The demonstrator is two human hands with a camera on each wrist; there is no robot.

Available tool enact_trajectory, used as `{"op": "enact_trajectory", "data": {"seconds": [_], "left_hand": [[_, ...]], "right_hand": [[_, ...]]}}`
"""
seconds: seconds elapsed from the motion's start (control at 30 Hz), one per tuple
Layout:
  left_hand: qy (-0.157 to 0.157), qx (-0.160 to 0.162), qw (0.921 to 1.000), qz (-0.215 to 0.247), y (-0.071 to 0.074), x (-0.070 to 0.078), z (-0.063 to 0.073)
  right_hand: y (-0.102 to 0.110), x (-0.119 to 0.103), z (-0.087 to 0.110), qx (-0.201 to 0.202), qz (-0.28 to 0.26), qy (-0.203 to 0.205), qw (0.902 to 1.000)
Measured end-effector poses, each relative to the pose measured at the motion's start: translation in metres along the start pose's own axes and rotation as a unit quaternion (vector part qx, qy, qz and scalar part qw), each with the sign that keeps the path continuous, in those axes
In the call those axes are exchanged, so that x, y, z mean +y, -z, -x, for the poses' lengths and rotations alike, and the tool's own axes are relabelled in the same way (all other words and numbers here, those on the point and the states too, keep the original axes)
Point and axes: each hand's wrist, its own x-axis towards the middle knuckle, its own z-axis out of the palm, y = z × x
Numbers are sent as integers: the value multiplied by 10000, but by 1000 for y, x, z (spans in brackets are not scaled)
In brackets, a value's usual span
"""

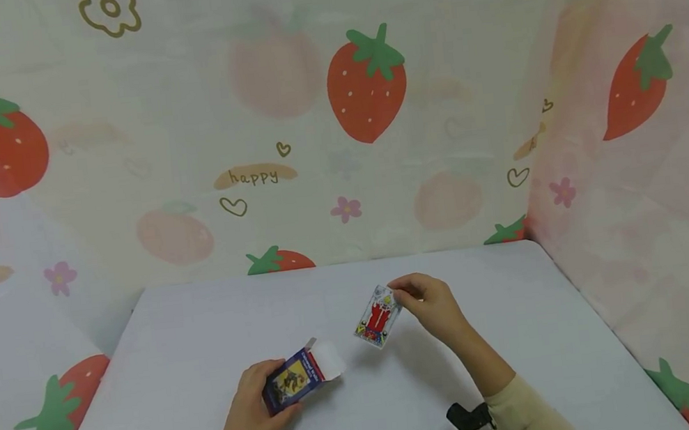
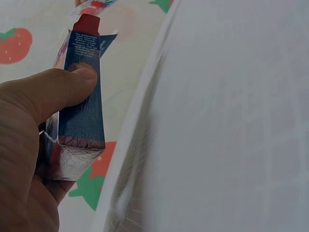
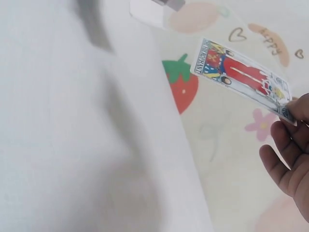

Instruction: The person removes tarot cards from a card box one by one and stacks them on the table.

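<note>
My left hand (image 1: 252,401) grips a dark blue card box (image 1: 293,381) with a yellow picture on its front. The box's white flap (image 1: 330,361) stands open toward the right. In the left wrist view the thumb (image 2: 72,87) presses on the box's narrow printed side (image 2: 86,53), and crinkled clear wrap covers its bottom end. To the right and farther back, my right hand (image 1: 432,304) pinches a tarot card (image 1: 377,316) by one corner between thumb and fingers. A red-robed figure fills the card's face, and "THE HIEROPHANT" runs along one end in the right wrist view (image 3: 241,77).
Both hands are over a white table (image 1: 205,328). Behind it hangs a cloth backdrop (image 1: 294,213) printed with strawberries, hearts and flowers, and similar cloth lines both sides. A black strap piece (image 1: 469,417) is at the right wrist beside a beige sleeve (image 1: 526,413).
</note>
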Motion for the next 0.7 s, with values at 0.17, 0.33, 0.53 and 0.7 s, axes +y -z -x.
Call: {"op": "enact_trajectory", "data": {"seconds": [0.17, 0.33, 0.53, 0.7], "left_hand": [[-110, 67, 9999, -24, 0, -2, -1], [-154, 90, 9998, -20, 0, -4, 0], [-127, 111, 9999, -34, 0, -5, 0], [-100, 72, 9999, -94, -1, -4, 1]], "right_hand": [[8, 5, -12, -156, 121, -82, 9998], [11, 11, -24, -253, 382, -209, 9987], [10, 23, -37, -470, 544, -202, 9972], [9, 30, -44, -660, 591, -299, 9956]]}}
